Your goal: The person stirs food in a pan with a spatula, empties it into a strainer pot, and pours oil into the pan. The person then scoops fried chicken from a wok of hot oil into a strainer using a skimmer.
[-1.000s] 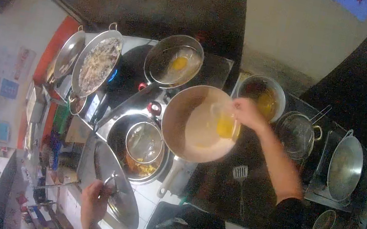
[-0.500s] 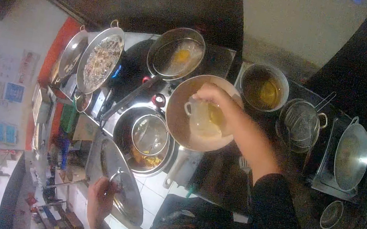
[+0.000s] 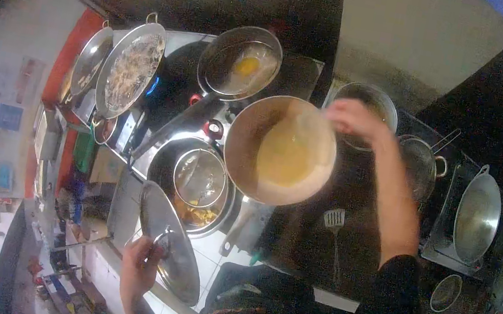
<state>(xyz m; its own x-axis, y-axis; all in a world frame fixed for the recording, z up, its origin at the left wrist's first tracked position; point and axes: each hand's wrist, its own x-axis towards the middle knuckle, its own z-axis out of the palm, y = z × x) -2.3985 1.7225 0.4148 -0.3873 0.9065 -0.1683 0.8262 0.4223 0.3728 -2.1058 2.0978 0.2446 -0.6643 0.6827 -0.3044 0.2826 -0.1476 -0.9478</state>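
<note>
My left hand [image 3: 142, 262] is closed on the knob of a round metal lid [image 3: 181, 269], held tilted at the lower left. Over the right rim of a large pot [image 3: 246, 132] with yellowish liquid, my right hand [image 3: 355, 120] is closed and slightly blurred. A pale, translucent plastic jug [image 3: 310, 130] shows faintly beside its fingers, inside the pot; its handle is hidden. Left of this pot, a round strainer [image 3: 199, 178] sits in a darker pot [image 3: 164, 158] that holds yellow bits of food.
A frying pan [image 3: 210, 69] with an egg is at the back. Wide woks [image 3: 108, 74] stand at the left, one over a blue flame. A slotted spatula [image 3: 335, 219] lies on the dark counter. Another pot [image 3: 392, 104], a strainer [image 3: 421, 167] and a wok [image 3: 478, 214] are on the right.
My right hand has moved right, from over the large pot's middle to its right rim, and the jug has shifted with it. My left hand still grips the lid.
</note>
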